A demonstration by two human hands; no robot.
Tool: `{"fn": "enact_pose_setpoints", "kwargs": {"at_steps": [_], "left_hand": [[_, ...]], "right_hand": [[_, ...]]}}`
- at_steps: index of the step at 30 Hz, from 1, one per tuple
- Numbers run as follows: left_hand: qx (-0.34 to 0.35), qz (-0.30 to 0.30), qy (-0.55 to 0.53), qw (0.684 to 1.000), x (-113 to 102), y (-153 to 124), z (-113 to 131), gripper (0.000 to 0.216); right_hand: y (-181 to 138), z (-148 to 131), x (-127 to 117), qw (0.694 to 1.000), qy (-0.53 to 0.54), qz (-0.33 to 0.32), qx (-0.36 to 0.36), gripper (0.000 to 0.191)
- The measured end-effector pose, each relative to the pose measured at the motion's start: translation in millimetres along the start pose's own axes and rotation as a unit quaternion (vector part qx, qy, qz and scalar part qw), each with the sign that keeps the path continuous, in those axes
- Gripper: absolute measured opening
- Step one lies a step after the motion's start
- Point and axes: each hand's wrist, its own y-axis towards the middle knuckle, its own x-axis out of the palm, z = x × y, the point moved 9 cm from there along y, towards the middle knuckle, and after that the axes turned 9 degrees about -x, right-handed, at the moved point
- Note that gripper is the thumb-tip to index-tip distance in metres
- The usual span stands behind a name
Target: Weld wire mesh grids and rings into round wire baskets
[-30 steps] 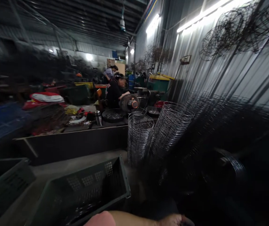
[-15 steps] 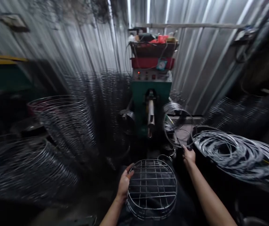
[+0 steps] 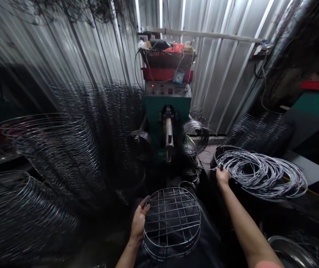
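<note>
My left hand (image 3: 139,222) grips the left rim of a round wire grid (image 3: 172,221) that lies flat on my lap. My right hand (image 3: 222,175) reaches forward and right, its fingers closed on a wire ring at the near edge of a loose pile of wire rings (image 3: 261,172). Straight ahead stands a green machine (image 3: 167,111) with a vertical head above a dark gap.
Tall stacks of wire rings (image 3: 56,149) fill the left side and lean toward the machine. Corrugated metal wall (image 3: 223,74) stands behind. A red tray and a basket with clutter sit on top of the machine. A metal bowl (image 3: 290,253) is at the lower right.
The view swung from the workshop hall to the machine. Since half a second ago my right hand has shifted onto the ring pile's edge; my left hand stays on the grid.
</note>
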Motion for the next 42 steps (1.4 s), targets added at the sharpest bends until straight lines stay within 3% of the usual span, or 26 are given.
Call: {"fn": "enact_pose_setpoints", "kwargs": {"at_steps": [5,9,12,16,22,24,26,28,31,34,37,42], "left_hand": [[-0.006,-0.009,-0.007,1.0,-3.7,4.9,-5.1,0.061],[-0.006,-0.011,-0.01,1.0,-3.6,7.1,-6.6,0.064],[-0.008,-0.01,-0.011,1.0,-4.1,7.9,-7.0,0.064],[-0.005,-0.006,-0.004,1.0,-4.8,7.1,-5.1,0.06],[0.002,-0.018,0.0,1.0,-2.4,4.7,-3.2,0.059],[0.015,-0.012,-0.013,1.0,-3.8,1.3,-0.6,0.057],[0.047,0.017,-0.026,0.998,-9.8,-4.4,6.7,0.053],[0.074,0.057,-0.019,0.995,-18.3,-10.1,14.2,0.047],[0.086,0.108,0.016,0.99,-31.2,-14.3,21.4,0.038],[0.071,0.118,0.021,0.99,-40.2,-13.4,21.0,0.041],[0.036,0.091,0.017,0.995,-40.4,-11.6,14.4,0.051],[0.032,0.088,0.03,0.995,-40.4,-13.3,11.1,0.054]], "right_hand": [[21.2,-16.8,-18.9,0.996,-0.062,0.021,-0.054,0.026],[32.5,-33.2,-25.9,0.992,-0.094,-0.003,-0.09,0.024],[33.6,-43.6,-29.3,0.988,-0.113,-0.013,-0.107,0.021],[29.5,-59.2,-38.8,0.984,-0.123,0.022,-0.126,0.033],[39.9,-102.5,-52.6,0.979,-0.037,0.084,-0.179,0.037],[44.7,-112.1,-54.7,0.985,0.017,0.079,-0.153,0.037],[39.3,-118.2,-52.2,0.991,0.067,0.046,-0.108,0.039],[17.2,-127.5,-42.3,0.99,0.099,-0.033,-0.092,0.04],[-47.6,-136.4,-16.9,0.968,0.074,-0.216,-0.101,0.04],[-124.8,-127.3,9.9,0.918,0.024,-0.376,-0.124,0.038],[-168.9,-106.4,30.0,0.89,-0.021,-0.429,-0.152,0.031],[-178.5,-65.4,38.3,0.879,-0.085,-0.449,-0.137,0.029]]}}
